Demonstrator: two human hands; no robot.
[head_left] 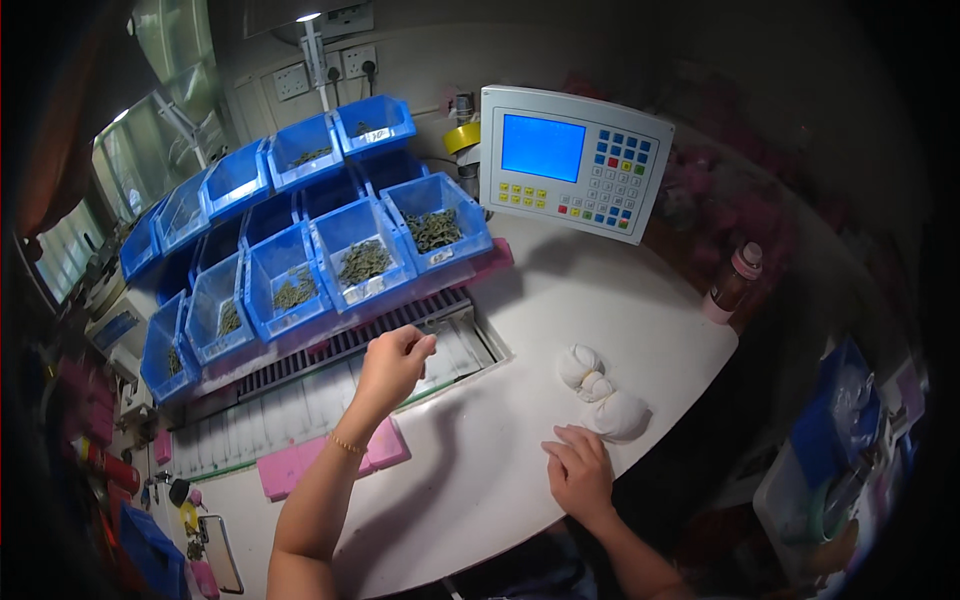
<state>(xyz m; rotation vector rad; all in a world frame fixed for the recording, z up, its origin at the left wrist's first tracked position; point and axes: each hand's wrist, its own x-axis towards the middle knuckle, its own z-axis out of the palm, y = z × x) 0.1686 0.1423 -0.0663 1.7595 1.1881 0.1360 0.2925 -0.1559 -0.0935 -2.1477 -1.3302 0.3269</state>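
My left hand hovers over the right end of a pale slotted tray, in front of the blue bins. Its fingers are closed in a pinch; whatever they hold, if anything, is too small to make out. A bracelet circles that wrist. My right hand rests on the white table with fingers loosely stretched and apart, holding nothing. Just beyond it lies a white cloth bundle, tied in the middle. One blue bin behind my left hand contains small dark greenish pieces, as do several others.
A pink block lies under my left forearm. A control panel with a blue screen stands at the back, and a pink-capped bottle at the right edge. A phone lies at lower left. Lamps rise behind the bins.
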